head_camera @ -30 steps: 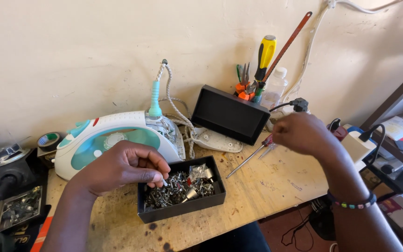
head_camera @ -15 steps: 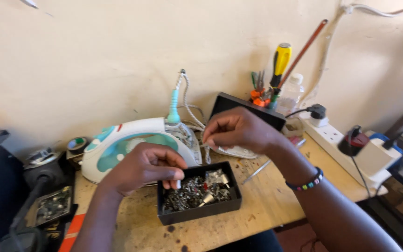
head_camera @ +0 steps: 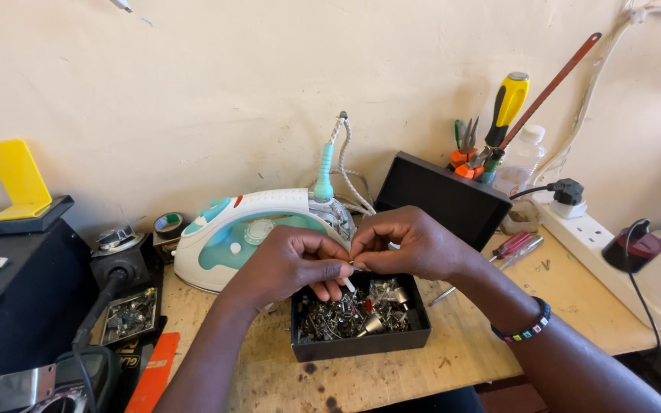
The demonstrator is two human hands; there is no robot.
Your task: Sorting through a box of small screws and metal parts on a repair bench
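My left hand (head_camera: pixel 288 264) and my right hand (head_camera: pixel 411 246) meet fingertip to fingertip just above a small black box (head_camera: pixel 361 346) full of several small metal parts. Both pinch a tiny metal part (head_camera: pixel 352 267) between them; it is mostly hidden by the fingers. A bead bracelet sits on my right wrist. Right behind the hands lies a white and teal clothes iron (head_camera: pixel 250 232) on its side, its cord rising against the wall.
A screwdriver (head_camera: pixel 516 246) lies on the wooden bench right of the box. A black lid (head_camera: pixel 441 197) leans on the wall beside a tool holder with a yellow-handled screwdriver (head_camera: pixel 506 103). A white power strip (head_camera: pixel 613 252) is at right. Black equipment and a parts tray (head_camera: pixel 128 313) are at left.
My right hand put the screwdriver down on the bench and came left to meet my left hand over the box. The view shifted right and closer.
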